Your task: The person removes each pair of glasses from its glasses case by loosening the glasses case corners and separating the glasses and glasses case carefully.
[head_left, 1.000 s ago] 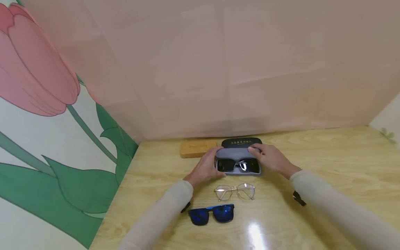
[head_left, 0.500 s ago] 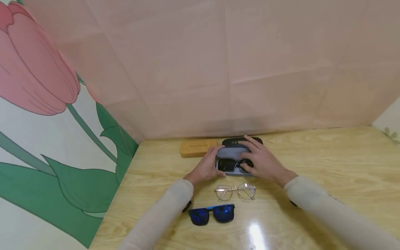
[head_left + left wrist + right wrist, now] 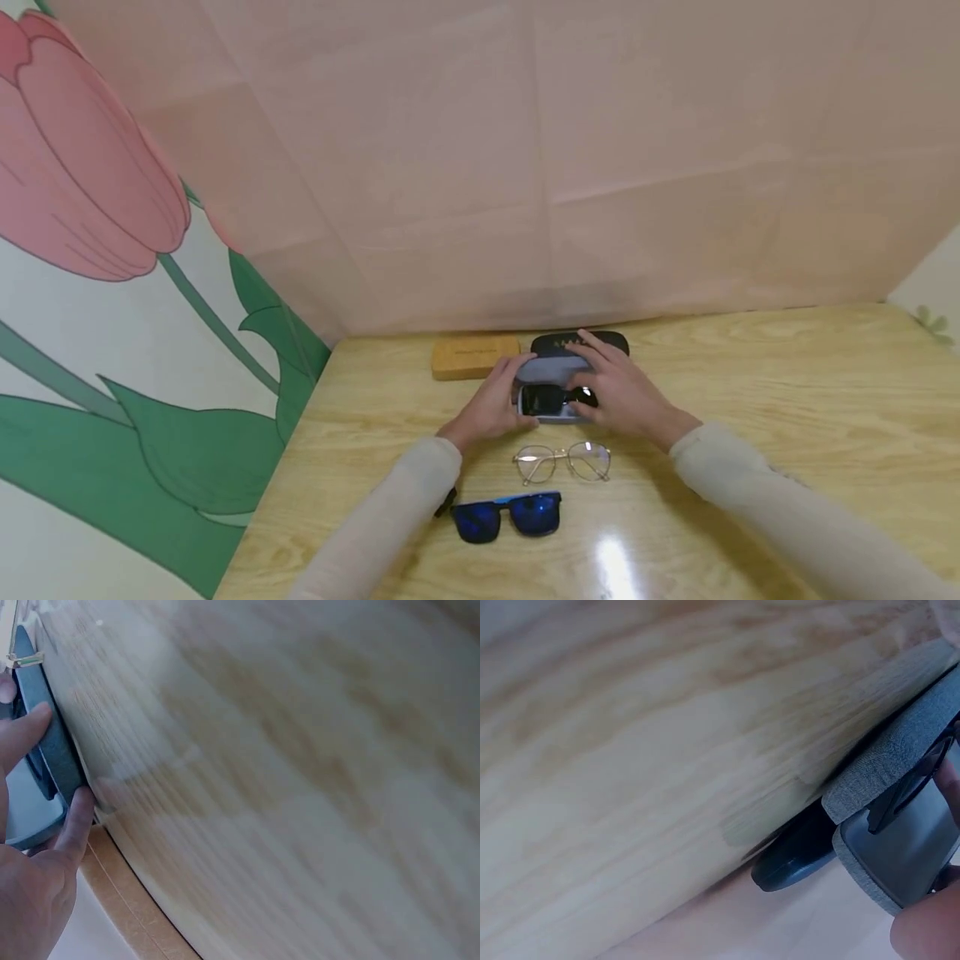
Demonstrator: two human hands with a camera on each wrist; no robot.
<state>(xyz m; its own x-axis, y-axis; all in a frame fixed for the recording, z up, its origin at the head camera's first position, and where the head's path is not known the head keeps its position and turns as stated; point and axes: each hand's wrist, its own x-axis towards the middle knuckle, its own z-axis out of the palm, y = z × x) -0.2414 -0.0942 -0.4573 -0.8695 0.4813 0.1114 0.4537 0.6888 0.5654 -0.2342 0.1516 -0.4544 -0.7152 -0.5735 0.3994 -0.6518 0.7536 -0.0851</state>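
A grey glasses case (image 3: 553, 369) lies with its lid up at the table's back. Black sunglasses (image 3: 542, 400) are in its lower half, lenses facing up. My left hand (image 3: 491, 400) grips the left end of the case, thumb at the front rim and fingers by the lid. In the left wrist view, two fingertips (image 3: 78, 802) press against the case's side. My right hand (image 3: 618, 387) reaches over the right part of the case, thumb and forefinger pinching the sunglasses near the bridge and covering part of the right lens. The right wrist view catches only parts of its fingers (image 3: 930, 922).
Thin-framed eyeglasses (image 3: 562, 463) lie just in front of the case. Blue-lensed sunglasses (image 3: 534, 515) are nearer, by the left sleeve. An orange-brown case (image 3: 472, 358) and a black case (image 3: 551, 343) sit behind, close to the pink-covered wall (image 3: 450, 167).
My right hand has left the lid's right edge and come left and down onto the sunglasses, shifting slightly further left since half a second ago. The left hand keeps its grip on the case.
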